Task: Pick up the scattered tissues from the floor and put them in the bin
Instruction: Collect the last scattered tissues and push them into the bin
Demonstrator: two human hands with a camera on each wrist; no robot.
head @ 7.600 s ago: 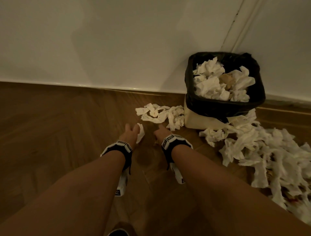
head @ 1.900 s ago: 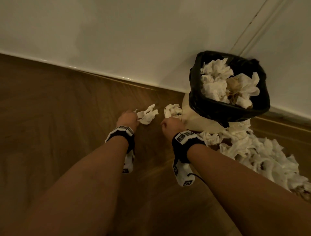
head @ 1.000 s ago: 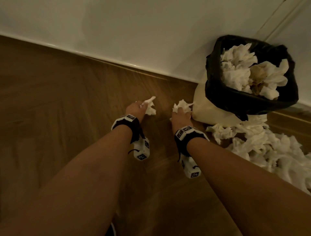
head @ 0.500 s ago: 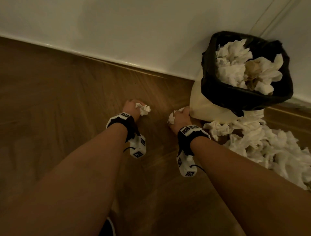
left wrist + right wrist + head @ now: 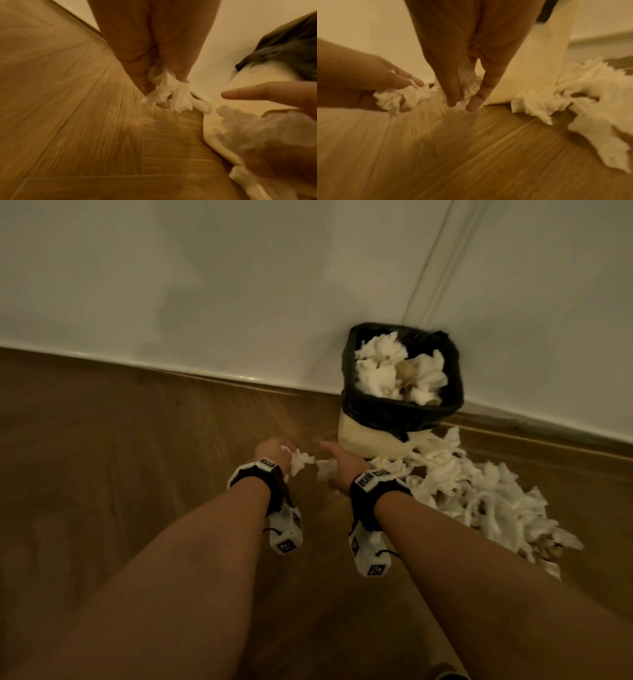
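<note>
Lifted clear of the wood floor point(image 5: 137, 474) since half a second ago, both fists now closer together and each carrying a wad, with the little patch left of the bin cleared. Left hand point(image 5: 272, 451) clenched round a crumpled tissue point(image 5: 164, 88), thumb and fingers pinching it; right hand point(image 5: 344, 465) curled likewise round its own wad point(image 5: 467, 86) (forefinger sticking out straight in the left wrist view). Bin point(image 5: 402, 409) ahead and to the right, higher than the hands, nearer the right one, so up and rightward over the rim for the drop, by judgement. Already heaped inside with white tissues point(image 5: 397, 368), hence little room and some risk of spillover. Soft, limp, rumpled paper, light and easily squashed; glossy black liner bag folded over a cream square-sided body. Large loose pile point(image 5: 486, 494) of tissues lying on the floor right of the bin, touching its base, not yet gathered.
</note>
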